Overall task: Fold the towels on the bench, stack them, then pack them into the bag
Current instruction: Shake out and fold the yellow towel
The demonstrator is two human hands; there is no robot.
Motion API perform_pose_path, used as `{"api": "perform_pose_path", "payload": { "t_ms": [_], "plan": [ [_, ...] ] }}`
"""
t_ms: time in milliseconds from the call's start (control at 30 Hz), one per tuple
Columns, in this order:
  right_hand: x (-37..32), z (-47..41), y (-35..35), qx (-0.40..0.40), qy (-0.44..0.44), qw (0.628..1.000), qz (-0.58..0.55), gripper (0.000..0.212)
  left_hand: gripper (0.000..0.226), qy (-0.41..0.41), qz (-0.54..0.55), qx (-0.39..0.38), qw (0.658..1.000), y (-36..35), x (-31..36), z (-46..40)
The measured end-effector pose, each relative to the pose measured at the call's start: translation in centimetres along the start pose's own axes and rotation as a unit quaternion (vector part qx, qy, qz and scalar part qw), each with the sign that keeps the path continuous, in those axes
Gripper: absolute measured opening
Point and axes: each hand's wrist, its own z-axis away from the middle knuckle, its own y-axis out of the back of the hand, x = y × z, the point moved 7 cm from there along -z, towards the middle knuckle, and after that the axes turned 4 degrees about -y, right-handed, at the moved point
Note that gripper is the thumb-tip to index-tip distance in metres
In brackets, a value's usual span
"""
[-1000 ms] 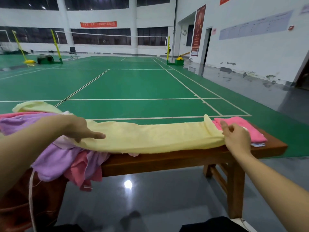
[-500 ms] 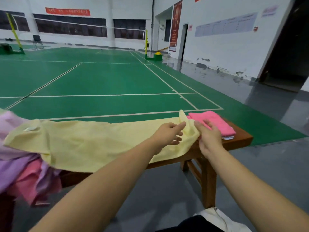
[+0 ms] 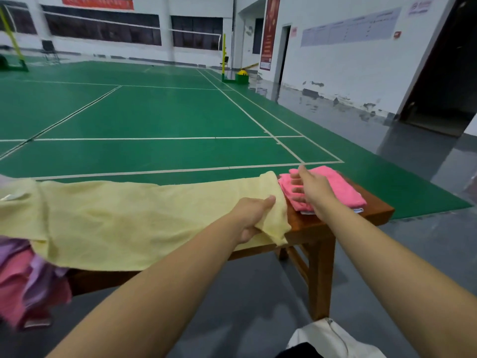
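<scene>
Left hand (image 3: 254, 215) fingers clamp the right end of the long pale yellow towel (image 3: 124, 223) lying along the brown wooden bench (image 3: 374, 211). Right hand (image 3: 313, 191), fingers spread, rests on the folded pink towel (image 3: 343, 188) at the far right. Green badminton court (image 3: 154, 117) beyond, white walls.

Place: you stand in an indoor badminton hall.
Floor: green court (image 3: 154, 120) with white lines fills mid-frame.
Net: yellow post (image 3: 223, 54) and net (image 3: 129, 23) at upper centre.
Walls: red banner (image 3: 98, 2) at upper left.
</scene>
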Motion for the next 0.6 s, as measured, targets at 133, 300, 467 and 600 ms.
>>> {"api": "perform_pose_path", "payload": {
  "t_ms": [133, 300, 467, 600],
  "plan": [
    [-1.2, -3.3, -3.3, -0.071, 0.013, 0.993, 0.098, 0.041, 0.036, -0.001, -0.033, 0.004, 0.999, 0.8, -0.3, -0.3],
    [-0.6, -5.5, -8.3, -0.119, 0.061, 0.939, 0.318, 0.044, 0.033, 0.002, -0.028, -0.008, 1.000, 1.0, -0.7, -0.4],
    [1.8, -7.5, -8.3, -0.003, 0.067, 0.924, 0.375, 0.043, 0.035, 0.002, -0.024, -0.016, 1.000, 1.4, -1.1, -0.4],
    [1.8, -7.2, -6.9, 0.051, 0.082, 0.946, 0.310, 0.015, 0.031, 0.005, -0.022, -0.006, 1.000, 2.3, -1.0, -0.5]
  ]
}}
